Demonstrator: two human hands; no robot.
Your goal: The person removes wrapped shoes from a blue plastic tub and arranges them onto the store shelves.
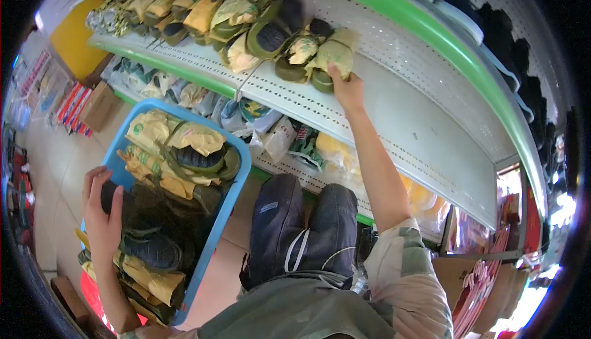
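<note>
On the upper shelf, my right hand [348, 90] grips a green shoe wrapped in pale paper [337, 55], at the right end of a row of similar shoes [268, 37]. The wrapped shoe's sole end points toward me. Down at the left, a blue plastic bin [242, 176] holds several olive and dark shoes, many stuffed or wrapped with tan paper [157, 131]. My left hand [101, 213] is at the bin's left side, its thumb and fingers around the end of a dark shoe [114, 196]. Part of that shoe is hidden by the fingers.
The perforated white shelf [406, 127] has a green edge and runs to the right. Below it are plastic-bagged goods [280, 136]. Another shelf with dark-topped, pale-soled shoes [462, 19] curves overhead at right. A cardboard box [100, 106] stands on the tiled floor.
</note>
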